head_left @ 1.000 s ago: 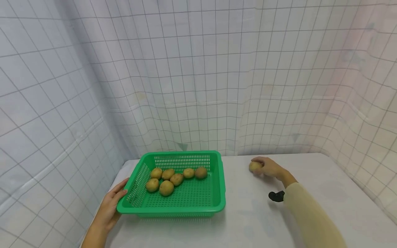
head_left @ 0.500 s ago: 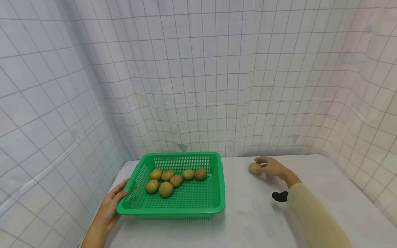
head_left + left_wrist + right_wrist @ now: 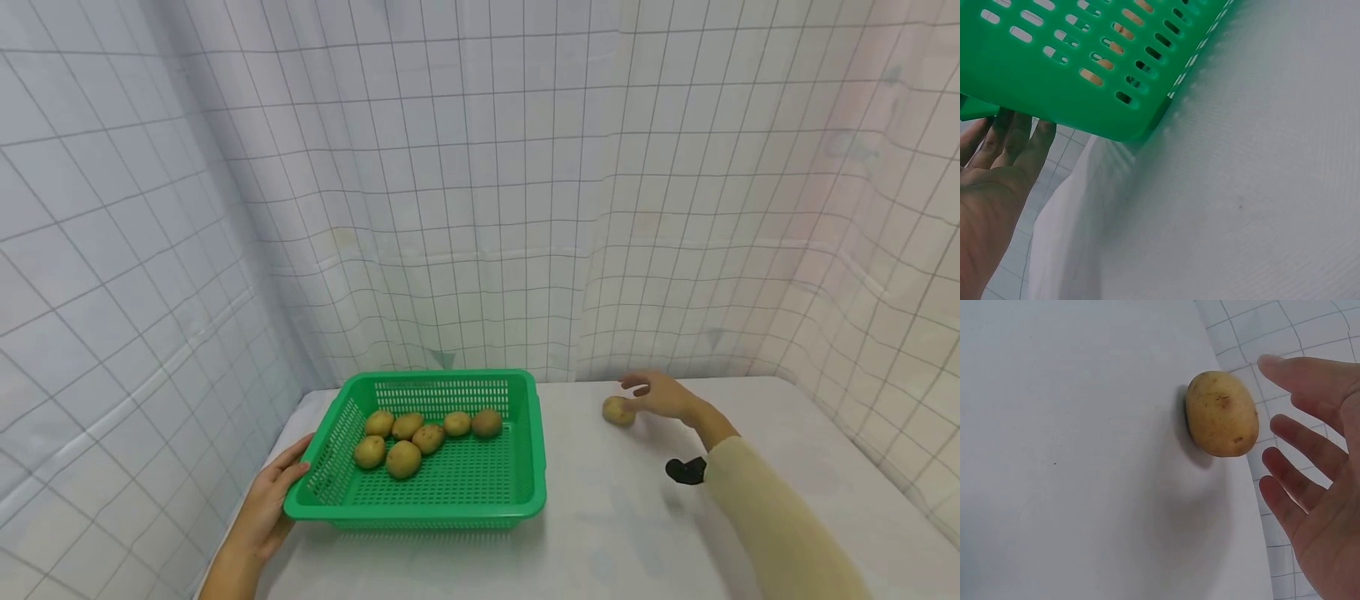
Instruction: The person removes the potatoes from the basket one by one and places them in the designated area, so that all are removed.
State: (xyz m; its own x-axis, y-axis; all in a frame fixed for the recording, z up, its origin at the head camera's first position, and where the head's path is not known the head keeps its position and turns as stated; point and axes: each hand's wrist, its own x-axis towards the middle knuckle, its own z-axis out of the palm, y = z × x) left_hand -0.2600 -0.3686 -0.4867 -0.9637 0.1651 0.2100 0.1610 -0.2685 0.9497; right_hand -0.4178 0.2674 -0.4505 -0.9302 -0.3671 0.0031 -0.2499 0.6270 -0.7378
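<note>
A green plastic basket (image 3: 450, 512) stands on the white-covered table, with several potatoes (image 3: 403, 459) grouped in its left and back parts. My left hand (image 3: 264, 500) holds the basket's left rim. In the left wrist view its fingers (image 3: 1025, 140) reach up under the rim, fingertips hidden there. Over to the right, a single potato (image 3: 618, 410) lies on the table near the back edge. My right hand (image 3: 663, 395) hovers just right of this potato, fingers spread and slightly bent. In the right wrist view a gap shows between the fingertips and the potato (image 3: 1222, 414).
A small black object (image 3: 686, 471) shows beside the right sleeve (image 3: 780, 521), at the wrist. White grid-patterned curtains (image 3: 480, 208) hang behind and along both sides of the table (image 3: 592, 542).
My right hand has loosened from the potato and drawn back slightly up and to the right, fingers opening. The potato stays on the table. The left hand and basket are practically unmoved.
</note>
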